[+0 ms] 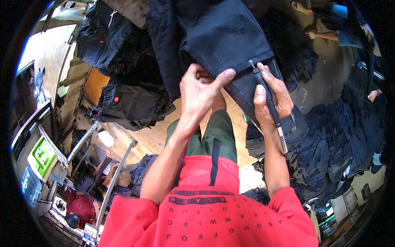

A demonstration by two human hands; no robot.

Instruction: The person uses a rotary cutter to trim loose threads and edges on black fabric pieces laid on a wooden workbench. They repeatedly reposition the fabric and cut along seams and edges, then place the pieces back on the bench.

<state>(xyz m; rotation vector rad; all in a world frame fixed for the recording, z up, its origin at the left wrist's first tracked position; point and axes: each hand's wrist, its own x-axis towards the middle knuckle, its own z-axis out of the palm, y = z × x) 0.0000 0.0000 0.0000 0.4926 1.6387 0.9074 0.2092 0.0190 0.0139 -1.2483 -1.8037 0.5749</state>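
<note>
Black denim trousers or shorts (pixel 222 35) lie spread out in front of me, with a distressed patch near the far right of the leg. My left hand (pixel 200 92) is at the leg's hem, its thumb on top and its curled fingers gripping the cloth. Between the thumb and fingers of my right hand (pixel 275 94) is a slim dark rotary tool handpiece (pixel 268 94), with a springy metal sleeve at its rear. Its thin metal tip points away from me and sits at the hem, touching or just above the fabric. What supports the cloth underneath is hidden.
Heaps of dark garments (pixel 337 131) lie on the right, and stacked black denim (pixel 127 103) on the left. A metal rail frame (pixel 111 187) stands lower left beside a green plastic tray (pixel 41 158). Other people are at lower left and upper right. Plywood flooring (pixel 131 138) shows below.
</note>
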